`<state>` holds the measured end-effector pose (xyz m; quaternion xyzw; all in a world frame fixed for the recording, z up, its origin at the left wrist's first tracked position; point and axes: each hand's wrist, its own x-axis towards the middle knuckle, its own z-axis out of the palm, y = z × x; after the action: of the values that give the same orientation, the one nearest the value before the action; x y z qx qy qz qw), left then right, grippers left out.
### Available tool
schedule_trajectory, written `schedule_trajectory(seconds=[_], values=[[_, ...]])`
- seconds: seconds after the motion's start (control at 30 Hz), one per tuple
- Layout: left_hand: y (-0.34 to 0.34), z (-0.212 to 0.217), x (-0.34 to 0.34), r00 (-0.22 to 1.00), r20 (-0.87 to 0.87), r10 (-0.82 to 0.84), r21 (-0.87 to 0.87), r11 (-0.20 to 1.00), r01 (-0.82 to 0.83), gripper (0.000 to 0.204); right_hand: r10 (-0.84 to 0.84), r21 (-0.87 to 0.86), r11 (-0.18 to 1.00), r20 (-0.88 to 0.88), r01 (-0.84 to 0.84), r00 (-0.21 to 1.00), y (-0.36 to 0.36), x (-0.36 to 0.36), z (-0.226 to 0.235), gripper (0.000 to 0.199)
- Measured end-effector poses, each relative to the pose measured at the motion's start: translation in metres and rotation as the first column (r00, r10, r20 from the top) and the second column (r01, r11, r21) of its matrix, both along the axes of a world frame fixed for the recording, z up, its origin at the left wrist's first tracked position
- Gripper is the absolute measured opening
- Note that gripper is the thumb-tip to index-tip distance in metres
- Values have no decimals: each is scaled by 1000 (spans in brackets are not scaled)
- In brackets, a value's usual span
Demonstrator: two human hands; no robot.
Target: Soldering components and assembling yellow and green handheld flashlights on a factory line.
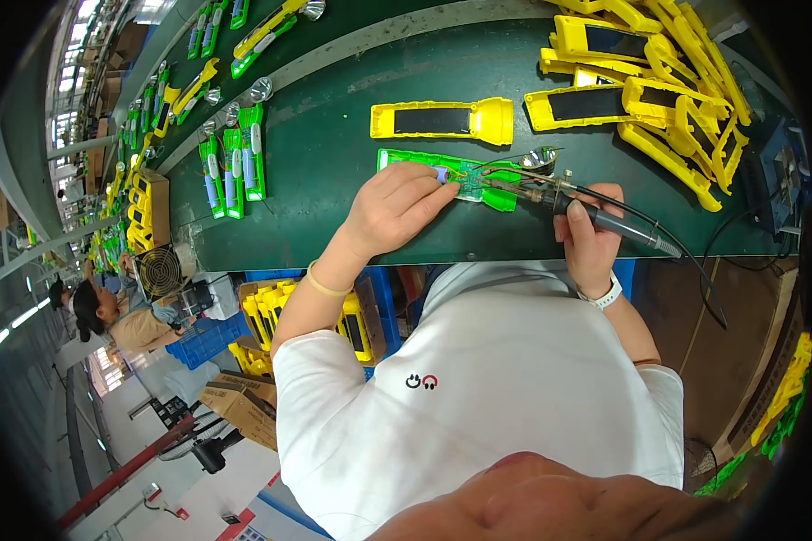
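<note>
My right hand (pixel 588 233) is closed round the dark handle of a soldering iron (pixel 624 227), which has a thin metal guide along it and a black cable. The iron's tip points left over a small green circuit board (pixel 468 181). That board lies in a green flashlight housing half (pixel 501 197) on the bench. My left hand (pixel 397 206) presses on the housing's left part, fingers together, with fingertips at a purple battery cell (pixel 441 174). A shiny reflector (pixel 539 160) sits by the housing's right end, thin wires near it. Just beyond lies a yellow flashlight housing half (pixel 442 121) with a black panel.
Yellow housing halves (pixel 595 104) are heaped at the back right, near a blue box-shaped unit (pixel 770 180). Several green halves with cells (pixel 235 167) lie on the left. A fan (pixel 160 272) stands at the green bench's (pixel 316 230) left edge. Further left, another person (pixel 122 316) sits.
</note>
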<state>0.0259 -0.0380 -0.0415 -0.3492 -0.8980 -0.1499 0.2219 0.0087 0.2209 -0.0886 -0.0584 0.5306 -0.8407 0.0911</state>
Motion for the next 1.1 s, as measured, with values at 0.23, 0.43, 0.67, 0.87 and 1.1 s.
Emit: schedule_trajectory(seconds=[0.23, 0.43, 0.67, 0.87, 1.1], values=[[1, 15, -5, 997, 68, -32, -117, 992, 39, 28, 5, 12, 1000, -9, -5, 1000, 1, -1, -2, 22], [3, 21, -5, 995, 94, -13, -181, 983, 30, 26, 22, -15, 1000, -20, -23, 1000, 0, -1, -3, 23], [4, 22, -4, 996, 90, -2, -210, 977, 21, 28, 55, 93, 994, -16, -53, 998, -1, 0, -1, 19], [6, 22, -3, 996, 89, 4, -212, 977, 15, 29, 42, 100, 994, -3, -42, 999, -1, 0, 1, 19], [8, 24, -3, 993, 119, 22, -176, 984, -1, 23, -118, -179, 975, 97, 134, 988, 7, -1, -4, 18]])
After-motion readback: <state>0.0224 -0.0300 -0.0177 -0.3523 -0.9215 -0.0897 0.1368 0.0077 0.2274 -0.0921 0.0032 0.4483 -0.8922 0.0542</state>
